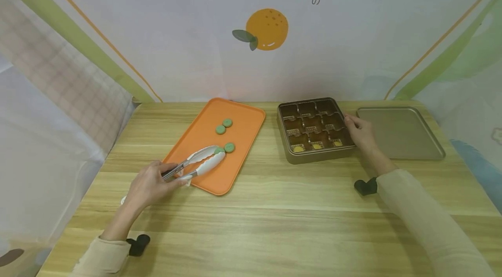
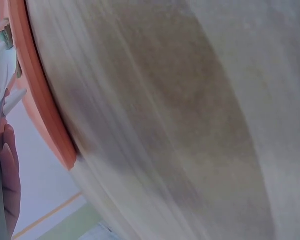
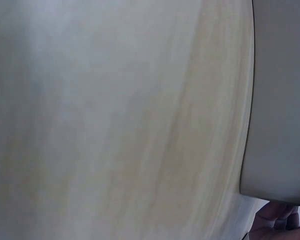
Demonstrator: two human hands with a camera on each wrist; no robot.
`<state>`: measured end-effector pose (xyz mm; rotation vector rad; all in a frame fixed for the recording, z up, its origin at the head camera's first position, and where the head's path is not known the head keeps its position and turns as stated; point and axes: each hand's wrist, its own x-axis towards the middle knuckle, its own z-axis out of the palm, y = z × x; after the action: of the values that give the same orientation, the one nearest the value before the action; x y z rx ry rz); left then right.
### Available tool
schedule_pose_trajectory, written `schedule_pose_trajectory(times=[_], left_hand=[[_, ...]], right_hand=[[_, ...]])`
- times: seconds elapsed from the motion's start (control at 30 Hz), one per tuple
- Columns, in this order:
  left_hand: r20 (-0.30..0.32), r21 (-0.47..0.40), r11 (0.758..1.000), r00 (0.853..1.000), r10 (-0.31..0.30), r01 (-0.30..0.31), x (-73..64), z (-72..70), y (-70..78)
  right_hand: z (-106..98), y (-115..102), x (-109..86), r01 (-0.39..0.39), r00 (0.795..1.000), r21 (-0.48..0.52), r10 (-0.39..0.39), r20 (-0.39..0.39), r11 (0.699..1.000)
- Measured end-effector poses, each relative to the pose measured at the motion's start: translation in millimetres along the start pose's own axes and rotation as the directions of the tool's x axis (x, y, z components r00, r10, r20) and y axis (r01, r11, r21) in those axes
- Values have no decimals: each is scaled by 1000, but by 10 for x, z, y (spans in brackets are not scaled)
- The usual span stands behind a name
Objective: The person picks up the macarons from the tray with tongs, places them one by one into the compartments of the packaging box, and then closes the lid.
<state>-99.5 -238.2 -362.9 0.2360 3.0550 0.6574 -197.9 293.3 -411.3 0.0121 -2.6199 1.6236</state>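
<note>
The left arm (image 1: 117, 230) slants forward and inward, its wrist (image 1: 132, 212) bare beyond the sleeve (image 1: 102, 257); the left grip (image 1: 149, 184) pinches between thumb (image 1: 174, 185) and fingers (image 1: 164, 167). The right arm (image 1: 427, 216) stretches farther forward, also slanting inward, the right grip (image 1: 361, 134) bending its fingers.

The left hand (image 2: 10, 175) grips white-tipped tongs (image 2: 1, 75) at an orange tray (image 2: 40, 100). The tray rests on a wood-grained tabletop (image 2: 160, 125).
</note>
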Motion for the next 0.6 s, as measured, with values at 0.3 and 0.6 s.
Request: schedule_pose_trajectory(times=[0.3,0.6], left_hand=[[1,-52,999,1000,-2,2,101,-48,86],[15,-146,988,999,47,-44,348,-9,386]], right_hand=[[0,2,21,-21,1000,4,22,-11,1000],[-5,-2,7,-9,1000,-1,9,14,1000]])
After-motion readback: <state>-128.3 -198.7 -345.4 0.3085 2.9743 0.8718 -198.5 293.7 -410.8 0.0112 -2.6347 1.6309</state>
